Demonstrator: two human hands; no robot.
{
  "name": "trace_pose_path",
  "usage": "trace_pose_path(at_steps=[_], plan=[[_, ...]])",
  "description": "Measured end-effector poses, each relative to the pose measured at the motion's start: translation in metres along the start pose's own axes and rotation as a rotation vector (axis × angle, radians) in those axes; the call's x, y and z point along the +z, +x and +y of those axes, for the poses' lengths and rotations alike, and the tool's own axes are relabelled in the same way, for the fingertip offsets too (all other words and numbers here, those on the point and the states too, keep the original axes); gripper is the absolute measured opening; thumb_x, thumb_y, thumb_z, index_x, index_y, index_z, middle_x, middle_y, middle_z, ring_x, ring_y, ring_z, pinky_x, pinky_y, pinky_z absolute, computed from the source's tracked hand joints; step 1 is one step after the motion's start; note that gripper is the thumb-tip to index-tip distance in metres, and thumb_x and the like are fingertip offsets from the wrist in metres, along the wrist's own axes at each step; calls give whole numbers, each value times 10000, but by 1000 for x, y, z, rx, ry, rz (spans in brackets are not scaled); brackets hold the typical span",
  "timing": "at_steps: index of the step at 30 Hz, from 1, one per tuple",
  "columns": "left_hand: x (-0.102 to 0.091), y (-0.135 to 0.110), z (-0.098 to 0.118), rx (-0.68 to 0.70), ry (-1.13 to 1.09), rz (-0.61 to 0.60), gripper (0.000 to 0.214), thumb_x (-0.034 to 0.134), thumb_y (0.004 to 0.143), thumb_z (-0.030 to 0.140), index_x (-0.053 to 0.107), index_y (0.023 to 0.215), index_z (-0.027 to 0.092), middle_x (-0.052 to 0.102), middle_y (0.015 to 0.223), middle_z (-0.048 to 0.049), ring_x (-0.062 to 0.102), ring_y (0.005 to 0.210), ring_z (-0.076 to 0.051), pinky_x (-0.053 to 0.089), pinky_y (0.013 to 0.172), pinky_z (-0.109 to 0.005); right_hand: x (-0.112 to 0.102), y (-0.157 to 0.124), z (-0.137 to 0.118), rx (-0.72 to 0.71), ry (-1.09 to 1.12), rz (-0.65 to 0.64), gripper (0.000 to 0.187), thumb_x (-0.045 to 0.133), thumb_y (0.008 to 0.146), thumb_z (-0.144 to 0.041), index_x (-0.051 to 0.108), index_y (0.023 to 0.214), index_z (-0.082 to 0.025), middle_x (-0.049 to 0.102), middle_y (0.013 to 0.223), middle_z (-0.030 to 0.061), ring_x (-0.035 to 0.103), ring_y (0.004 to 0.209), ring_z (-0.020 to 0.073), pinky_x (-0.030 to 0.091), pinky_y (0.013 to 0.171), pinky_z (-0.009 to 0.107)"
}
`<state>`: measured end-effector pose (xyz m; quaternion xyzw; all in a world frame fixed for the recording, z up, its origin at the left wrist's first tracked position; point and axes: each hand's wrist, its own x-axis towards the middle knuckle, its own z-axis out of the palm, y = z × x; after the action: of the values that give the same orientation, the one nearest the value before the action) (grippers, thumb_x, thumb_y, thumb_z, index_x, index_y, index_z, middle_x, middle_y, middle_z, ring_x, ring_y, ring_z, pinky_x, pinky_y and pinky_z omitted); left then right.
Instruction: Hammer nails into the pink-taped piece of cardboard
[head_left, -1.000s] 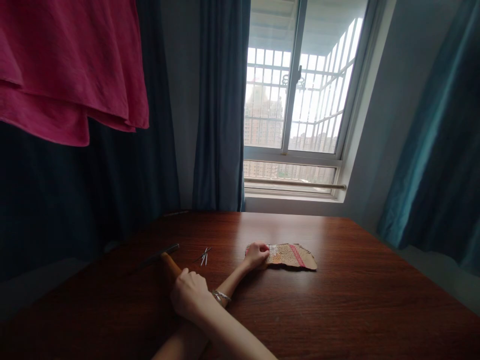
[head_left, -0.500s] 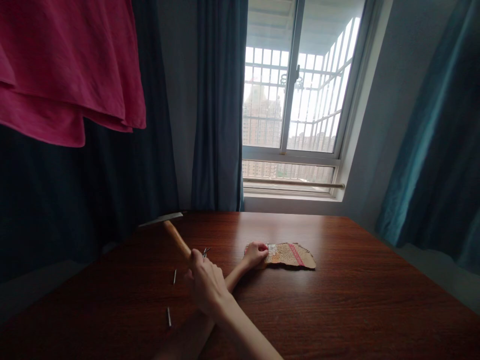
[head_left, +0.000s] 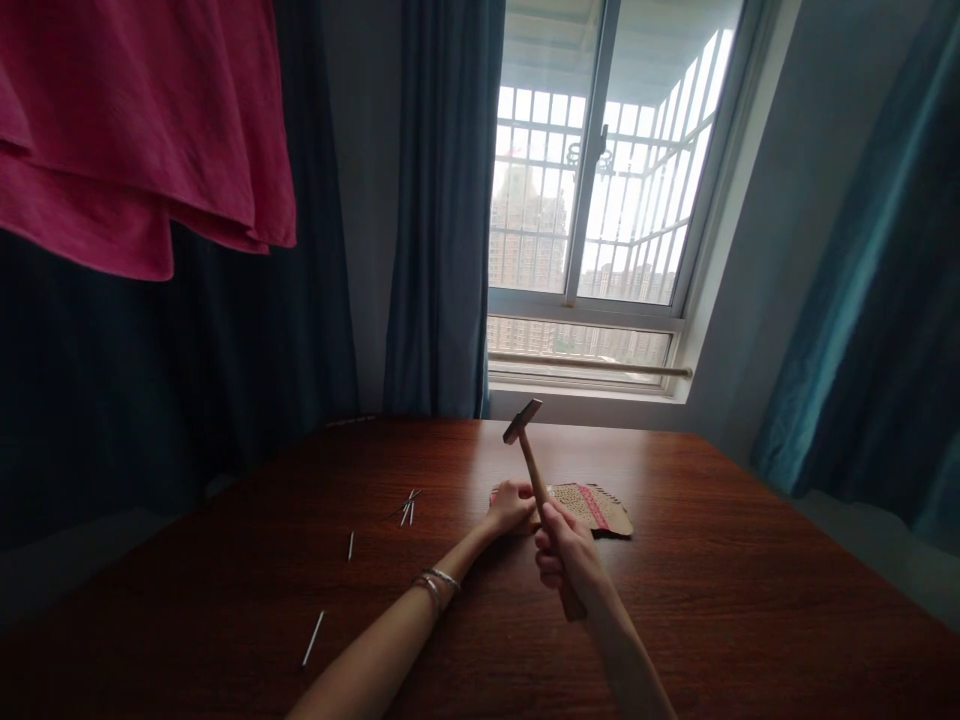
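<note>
My right hand (head_left: 564,552) is closed round the wooden handle of a small hammer (head_left: 526,445), whose metal head is raised above the table. My left hand (head_left: 510,503) rests with curled fingers on the left end of a flat brown cardboard piece (head_left: 596,508) that has dots and a pink stripe. The hammer head hangs just above that hand and the cardboard's left end. A bracelet (head_left: 435,584) circles my left wrist. What the left fingers pinch, if anything, is too small to see.
The dark wooden table (head_left: 712,600) carries loose nails: a small cluster (head_left: 409,507), one (head_left: 350,545) nearer, another (head_left: 313,637) at the front left. A pink cloth (head_left: 142,130) hangs at the upper left. Blue curtains (head_left: 442,210) flank the window (head_left: 600,200).
My right hand swung the hammer from the left side of the table, across my left arm, to a raised position over the cardboard. The left hand stayed on the cardboard.
</note>
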<state>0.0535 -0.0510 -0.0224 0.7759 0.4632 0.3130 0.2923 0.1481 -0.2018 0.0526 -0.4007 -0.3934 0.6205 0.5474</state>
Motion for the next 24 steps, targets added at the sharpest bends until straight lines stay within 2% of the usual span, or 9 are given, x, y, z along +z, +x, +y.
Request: trace_pose_path(at_steps=[3,7,17,24], plan=[[6,7,-6,87,3,44,216,521,710,235,696,778,127,678,739,-27,584,703,-143,422,647,-215,-24,-5,3,43,8,52,405,605,673,-538,387,817,-229,412,512,-114,279,299,9,173,294,122],[9,8,-11,108,11,61,190,538,715,221,696,769,131,684,751,-29,591,708,-133,423,651,-203,-39,-12,4,67,-54,86,433,618,651,-561,365,765,-229,417,511,-111,287,295,8,167,285,125],[4,3,-3,63,36,49,172,556,729,217,703,780,144,685,759,-26,584,706,-131,416,655,-203,-45,-34,3,54,-227,135,435,563,689,-590,456,880,-213,393,525,-100,296,289,14,171,272,136],[6,5,-7,95,33,60,187,547,721,217,705,780,138,687,760,-26,590,705,-130,416,649,-201,-50,-28,2,24,-239,166,446,562,687,-585,462,913,-213,386,513,-103,282,296,18,190,271,133]])
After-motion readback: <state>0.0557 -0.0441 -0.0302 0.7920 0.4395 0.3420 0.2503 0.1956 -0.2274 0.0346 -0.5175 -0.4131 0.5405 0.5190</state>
